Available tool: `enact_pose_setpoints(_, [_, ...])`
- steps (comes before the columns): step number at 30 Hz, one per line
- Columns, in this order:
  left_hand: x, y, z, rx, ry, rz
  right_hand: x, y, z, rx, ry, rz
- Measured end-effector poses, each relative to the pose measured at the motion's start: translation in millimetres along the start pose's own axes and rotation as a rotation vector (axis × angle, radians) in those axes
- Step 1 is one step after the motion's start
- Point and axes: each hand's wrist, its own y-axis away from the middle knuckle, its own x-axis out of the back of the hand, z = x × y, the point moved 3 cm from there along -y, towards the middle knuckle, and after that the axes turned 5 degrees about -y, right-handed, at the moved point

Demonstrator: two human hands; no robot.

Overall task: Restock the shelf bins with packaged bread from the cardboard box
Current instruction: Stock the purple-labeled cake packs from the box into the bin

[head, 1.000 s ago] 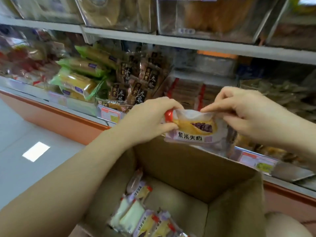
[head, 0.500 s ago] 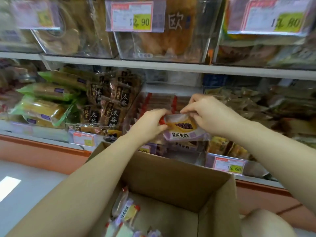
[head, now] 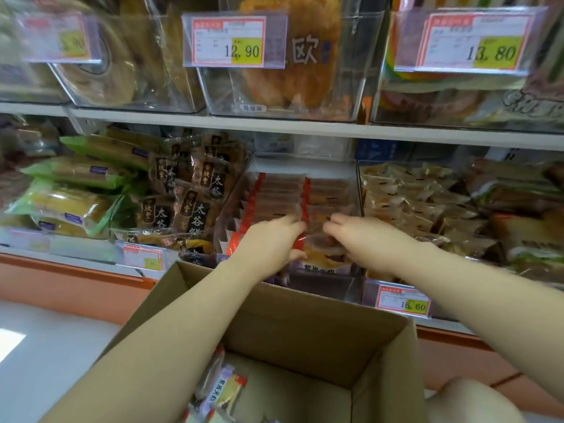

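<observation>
Cardboard box (head: 305, 325) sits nearest, open, with a few packs (head: 222, 389) lying in its bottom corner. Just past its far rim both hands hold one bread pack (head: 320, 259) at the front of the clear bin (head: 323, 285). The left hand (head: 268, 242) has its fingers pinched on the red-edged end, and the right hand (head: 363, 239) has its fingers closed on the other end (bit blurry there). So this looks like the placing step. Next, I'd guess: stand it against the rows (head: 283, 190) behind, let go, then reach down for another.
</observation>
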Motion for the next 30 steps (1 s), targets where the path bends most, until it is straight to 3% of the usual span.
enact_pose_setpoints(7, [-20, -14, 4, 0.000, -0.122, -0.093, -28, -4, -5, -0.038, 0.163, 0.113])
enact_pose_setpoints(13, [-20, -20, 4, -0.022, -0.157, -0.214, -22, -7, -6, -0.071, 0.192, -0.085])
enact_pose_setpoints(16, [-11, -5, -2, 0.011, -0.052, -0.119, -16, 4, -7, -0.049, 0.180, -0.027])
enact_pose_setpoints(18, [-5, 14, -8, 0.014, 0.028, 0.033, -12, 14, -18, 0.010, 0.127, 0.121])
enact_pose_setpoints(22, [-7, 65, -22, 0.065, 0.102, 0.304, -15, 25, -48, 0.112, -0.147, 0.319])
enact_pose_setpoints(26, [-15, 124, -51, 0.219, 0.080, 0.317, -48, 12, -83, 0.188, -0.339, 0.241])
enact_pose_setpoints(30, [-29, 171, -87, 0.454, -0.025, 0.251, -106, -13, -124, 0.210, -0.437, 0.005])
